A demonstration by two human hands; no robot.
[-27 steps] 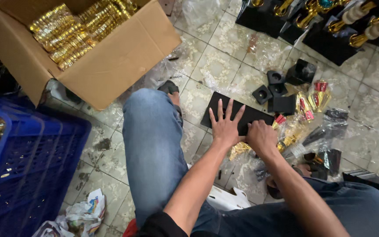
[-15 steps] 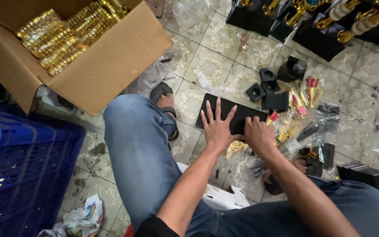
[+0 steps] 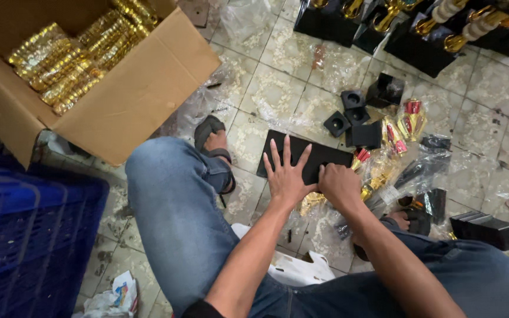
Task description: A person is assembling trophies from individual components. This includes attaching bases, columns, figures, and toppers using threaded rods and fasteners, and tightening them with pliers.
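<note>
My left hand [image 3: 287, 173] lies flat with fingers spread on a flat black rectangular plate [image 3: 328, 154] on the tiled floor. My right hand [image 3: 339, 185] is closed in a fist right beside it, pressing at the plate's near edge; what it grips is hidden. Gold parts [image 3: 372, 179] in clear wrapping lie just under and right of my hands. Small black square bases [image 3: 349, 115] sit a little beyond the plate.
An open cardboard box [image 3: 131, 100] of gold wrapped pieces stands at the upper left. A blue plastic crate [image 3: 25, 235] is at the left. Black-and-gold trophies [image 3: 419, 29] line the top right. My knees and sandalled feet flank the plate. A black block [image 3: 487, 229] lies right.
The camera has drifted, so everything sits lower-left in view. Both hands stay on the black plate in nearly the same pose.
</note>
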